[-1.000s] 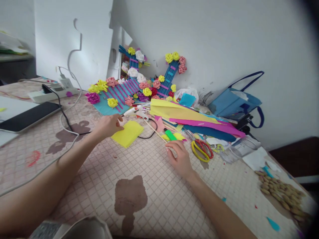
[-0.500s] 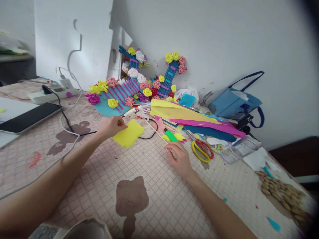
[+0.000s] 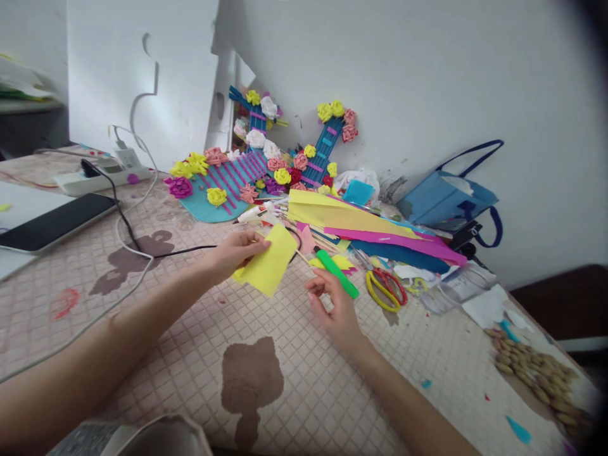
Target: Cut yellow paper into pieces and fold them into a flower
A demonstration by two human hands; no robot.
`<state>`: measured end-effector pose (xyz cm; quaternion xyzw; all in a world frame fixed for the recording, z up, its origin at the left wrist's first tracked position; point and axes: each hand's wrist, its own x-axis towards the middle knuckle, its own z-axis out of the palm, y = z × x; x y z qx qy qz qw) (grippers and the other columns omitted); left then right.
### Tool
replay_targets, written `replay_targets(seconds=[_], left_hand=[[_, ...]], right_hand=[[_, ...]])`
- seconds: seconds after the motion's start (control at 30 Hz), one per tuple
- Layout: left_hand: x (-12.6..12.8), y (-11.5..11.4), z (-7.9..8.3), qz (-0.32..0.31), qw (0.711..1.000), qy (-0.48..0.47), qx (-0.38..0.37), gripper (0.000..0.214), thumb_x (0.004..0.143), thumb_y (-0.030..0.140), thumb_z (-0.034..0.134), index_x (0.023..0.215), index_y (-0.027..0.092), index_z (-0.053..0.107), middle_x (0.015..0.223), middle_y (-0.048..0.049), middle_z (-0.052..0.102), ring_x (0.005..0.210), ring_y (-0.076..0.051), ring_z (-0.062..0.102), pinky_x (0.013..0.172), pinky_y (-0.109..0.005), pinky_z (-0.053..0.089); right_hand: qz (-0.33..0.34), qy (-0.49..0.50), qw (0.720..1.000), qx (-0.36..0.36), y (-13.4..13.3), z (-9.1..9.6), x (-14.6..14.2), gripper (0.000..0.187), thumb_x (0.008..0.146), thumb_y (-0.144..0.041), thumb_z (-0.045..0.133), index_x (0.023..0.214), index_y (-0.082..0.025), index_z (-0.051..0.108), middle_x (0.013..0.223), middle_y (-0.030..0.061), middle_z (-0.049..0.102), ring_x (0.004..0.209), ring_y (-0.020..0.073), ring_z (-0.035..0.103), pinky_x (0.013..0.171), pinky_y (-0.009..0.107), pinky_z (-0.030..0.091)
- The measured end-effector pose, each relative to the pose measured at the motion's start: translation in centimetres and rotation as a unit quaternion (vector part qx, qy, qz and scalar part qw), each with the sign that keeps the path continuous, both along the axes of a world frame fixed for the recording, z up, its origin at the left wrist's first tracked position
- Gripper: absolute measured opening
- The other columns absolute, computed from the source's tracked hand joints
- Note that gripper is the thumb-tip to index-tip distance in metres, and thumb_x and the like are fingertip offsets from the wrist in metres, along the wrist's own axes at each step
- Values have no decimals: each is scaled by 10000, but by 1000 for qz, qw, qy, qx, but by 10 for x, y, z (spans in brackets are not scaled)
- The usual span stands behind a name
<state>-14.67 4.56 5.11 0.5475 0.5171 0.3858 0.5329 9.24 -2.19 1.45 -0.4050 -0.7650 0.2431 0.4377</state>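
My left hand (image 3: 235,252) pinches a yellow square of paper (image 3: 272,260) and holds it tilted just above the table. My right hand (image 3: 335,310) is closed on a green pen-like tool (image 3: 337,273), whose tip points up and left toward the paper. A thin wooden stick (image 3: 302,256) lies on the table behind the paper. Behind it lies a white glue gun (image 3: 256,213) with a black cord.
Long coloured paper sheets (image 3: 361,228) are piled at centre right, with yellow and red scissors (image 3: 386,288) beside them. Blue boards with paper flowers (image 3: 228,177) stand at the back. A dark tablet (image 3: 52,221) and power strip (image 3: 95,179) lie left, a blue bag (image 3: 446,199) right, seeds (image 3: 532,370) lower right.
My left hand has lifted the yellow paper off the table and brought it right. My right hand has picked up the green tool from the table.
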Motion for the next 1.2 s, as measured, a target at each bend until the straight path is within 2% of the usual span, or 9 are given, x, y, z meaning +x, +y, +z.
replay_targets(seconds=[0.1, 0.23, 0.37, 0.53, 0.67, 0.8, 0.93, 1.07, 1.2], left_hand=[[14, -9, -6, -65, 983, -141, -94, 358, 665, 460, 684, 783, 156, 535, 733, -21, 602, 642, -117, 580, 559, -223, 430], [24, -17, -12, -85, 977, -150, -123, 388, 648, 473, 710, 775, 152, 532, 668, 9, 556, 559, -84, 518, 490, -196, 361], [28, -18, -18, -95, 978, -141, -121, 383, 655, 469, 711, 758, 152, 523, 608, 42, 502, 499, -57, 455, 455, -184, 297], [27, -16, -24, -68, 975, -161, -138, 393, 699, 458, 679, 916, 173, 516, 750, 16, 569, 655, -91, 564, 603, -214, 416], [26, -18, -23, -101, 978, -166, -82, 502, 734, 394, 658, 1169, 257, 449, 764, 35, 567, 698, -104, 575, 648, -240, 446], [27, -19, -25, -171, 976, -133, -23, 320, 726, 361, 654, 981, 189, 569, 784, 10, 572, 693, -100, 549, 626, -226, 427], [28, -16, -32, -143, 988, -50, 35, 265, 689, 350, 665, 831, 134, 606, 632, 26, 501, 563, -77, 458, 517, -203, 342], [28, -15, -37, -130, 989, -4, 77, 288, 684, 335, 656, 867, 123, 590, 597, 37, 470, 537, -79, 445, 498, -203, 337], [23, -12, -33, -108, 982, 78, 132, 271, 740, 328, 603, 922, 130, 571, 556, 54, 449, 493, -73, 426, 460, -188, 313]], right_hand=[[63, 41, 995, -63, -4, -4, -7, 554, 843, -173, 497, 1354, -271, 306, 1010, 47, 612, 827, 155, 594, 780, 342, 508], [103, 30, 990, -86, -6, -5, -10, 530, 841, -177, 492, 1343, -292, 368, 1127, 62, 586, 896, 167, 598, 802, 343, 518], [67, 22, 995, -67, -5, -5, -7, 414, 843, -160, 469, 1236, -285, 509, 1161, 51, 589, 945, 174, 598, 836, 344, 507], [8, 87, 993, -83, 0, -13, -4, 321, 844, -169, 464, 1132, -258, 575, 1106, 51, 612, 924, 174, 617, 795, 335, 531], [-25, 113, 987, -107, 6, -17, -2, 303, 835, -189, 486, 1123, -237, 568, 1057, 63, 621, 888, 179, 622, 758, 342, 544], [-18, 96, 990, -106, 11, -17, 1, 315, 816, -177, 502, 1118, -237, 566, 1064, 64, 612, 881, 174, 612, 757, 335, 539], [-3, 72, 992, -107, 12, -18, 4, 358, 803, -165, 517, 1151, -241, 540, 1059, 62, 605, 843, 163, 613, 710, 302, 537], [12, 36, 992, -119, 12, -19, 5, 385, 810, -169, 520, 1189, -238, 521, 1062, 64, 606, 820, 163, 614, 728, 313, 531], [14, 3, 993, -117, 11, -19, 4, 365, 819, -162, 513, 1178, -227, 532, 1020, 58, 618, 807, 157, 607, 724, 304, 523]])
